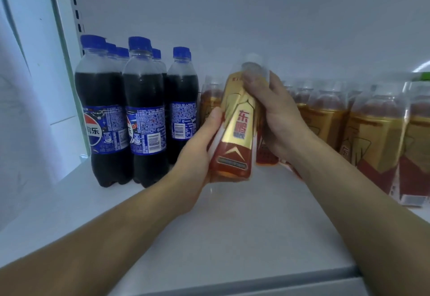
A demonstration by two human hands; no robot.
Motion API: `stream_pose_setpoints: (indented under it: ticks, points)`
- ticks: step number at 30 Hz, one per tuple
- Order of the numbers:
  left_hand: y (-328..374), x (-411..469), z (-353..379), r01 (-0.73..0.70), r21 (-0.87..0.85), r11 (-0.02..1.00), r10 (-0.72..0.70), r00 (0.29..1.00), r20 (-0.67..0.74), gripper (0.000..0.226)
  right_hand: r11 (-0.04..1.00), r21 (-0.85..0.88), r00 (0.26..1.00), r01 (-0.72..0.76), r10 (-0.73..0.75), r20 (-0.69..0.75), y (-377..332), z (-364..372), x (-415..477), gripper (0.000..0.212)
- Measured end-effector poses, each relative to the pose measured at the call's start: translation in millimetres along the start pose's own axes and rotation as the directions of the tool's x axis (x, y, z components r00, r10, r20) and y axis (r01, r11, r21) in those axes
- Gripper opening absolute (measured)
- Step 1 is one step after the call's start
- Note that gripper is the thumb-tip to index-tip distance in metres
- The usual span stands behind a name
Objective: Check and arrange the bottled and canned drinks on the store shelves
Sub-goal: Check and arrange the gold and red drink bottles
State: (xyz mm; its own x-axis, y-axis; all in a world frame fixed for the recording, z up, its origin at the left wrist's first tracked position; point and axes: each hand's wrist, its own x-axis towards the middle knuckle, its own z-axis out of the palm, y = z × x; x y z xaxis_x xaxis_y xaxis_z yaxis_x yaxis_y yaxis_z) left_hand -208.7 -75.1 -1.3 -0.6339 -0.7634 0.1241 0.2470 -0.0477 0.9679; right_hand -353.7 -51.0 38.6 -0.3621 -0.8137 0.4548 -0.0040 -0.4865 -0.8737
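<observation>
Both my hands hold one gold-and-red labelled energy drink bottle point(237, 130), tilted with its clear cap away from me, just above the white shelf point(232, 221). My left hand point(197, 153) grips its lower body from the left. My right hand point(277, 118) wraps its upper part and neck from the right. Several dark cola bottles point(144, 114) with blue caps and blue labels stand upright at the left. Rows of several more gold-labelled bottles point(372, 137) stand at the right and behind my hands.
A white back panel point(232, 16) closes the shelf behind the bottles. A slotted upright point(75, 4) and a white side wall point(30, 86) bound the left. The shelf's front edge point(256, 281) runs along the bottom.
</observation>
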Motion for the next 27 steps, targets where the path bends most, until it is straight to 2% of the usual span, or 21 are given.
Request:
stream_pose_setpoints:
  ticks: [2, 3, 5, 7, 9, 11, 14, 15, 17, 19, 21, 23, 25, 27]
  points:
    - [3.0, -2.5, -2.5, 0.074, -0.062, 0.995, -0.072, 0.997, 0.041, 0.059, 0.989, 0.125, 0.994, -0.078, 0.067, 0.087, 0.1, 1.1, -0.5, 0.075]
    - [4.0, -3.1, -3.9, 0.103, -0.082, 0.991, -0.097, 0.993, 0.070, 0.060, 0.989, 0.123, 0.994, -0.076, 0.065, 0.090, 0.8, -0.3, 0.9, 0.072]
    - [3.1, -1.6, -5.8, 0.089, -0.080, 0.993, -0.082, 0.993, 0.086, 0.060, 0.998, 0.054, 1.000, -0.012, 0.011, 0.020, 1.6, -2.2, 3.6, 0.079]
    - [1.6, 0.1, -3.2, 0.014, -0.027, 1.000, -0.012, 0.998, 0.066, 0.059, 0.995, -0.074, 0.996, 0.065, -0.069, -0.057, 2.6, -3.9, 5.4, 0.099]
    - [-0.1, 0.3, 0.6, -0.035, 0.043, 0.998, 0.033, 0.999, 0.042, 0.061, 0.982, -0.174, 0.992, 0.080, -0.095, -0.079, 5.2, -4.5, 5.2, 0.105]
    - [-2.4, 0.2, 0.3, -0.038, 0.072, 0.997, 0.037, 0.999, 0.015, 0.064, 0.993, -0.115, 0.999, 0.027, -0.030, -0.023, 5.2, -3.7, 3.6, 0.089]
    - [2.1, -2.2, -3.0, 0.041, -0.054, 0.998, -0.037, 0.997, 0.062, 0.069, 0.997, 0.055, 0.991, -0.050, 0.043, 0.129, -0.2, -3.5, 1.7, 0.047]
    - [3.9, -2.7, -4.0, 0.056, -0.086, 0.995, -0.049, 0.995, 0.087, 0.069, 0.996, 0.075, 0.989, -0.041, 0.030, 0.142, -0.8, -4.7, 1.8, 0.041]
    - [4.3, -1.9, -4.3, 0.029, -0.070, 0.997, -0.023, 0.997, 0.079, 0.065, 0.997, 0.079, 0.997, 0.022, -0.028, 0.074, -2.2, -4.0, 0.7, 0.047]
    - [3.6, -2.1, -1.0, -0.020, -0.048, 0.999, 0.022, 0.999, 0.045, 0.062, 0.991, -0.061, 0.992, 0.122, -0.124, -0.032, -2.2, -1.7, -0.1, 0.060]
    - [2.0, -1.3, -0.4, -0.064, -0.049, 0.997, 0.065, 0.998, 0.018, 0.063, 0.974, -0.161, 0.982, 0.157, -0.171, -0.081, 0.1, -0.4, -0.9, 0.072]
    - [1.3, -1.2, -2.6, -0.064, -0.043, 0.997, 0.064, 0.998, 0.008, 0.062, 0.990, -0.096, 0.994, 0.104, -0.106, -0.015, 0.3, 1.0, -2.1, 0.071]
    - [3.6, -4.5, -4.6, 0.018, -0.060, 0.998, -0.014, 0.998, 0.066, 0.063, 0.998, 0.062, 0.994, 0.001, -0.008, 0.113, -4.0, 2.9, -4.9, 0.056]
    - [4.1, -6.1, -5.3, 0.081, -0.071, 0.994, -0.072, 0.990, 0.120, 0.064, 0.984, 0.168, 0.986, -0.053, 0.024, 0.167, -6.8, 2.3, -5.8, 0.050]
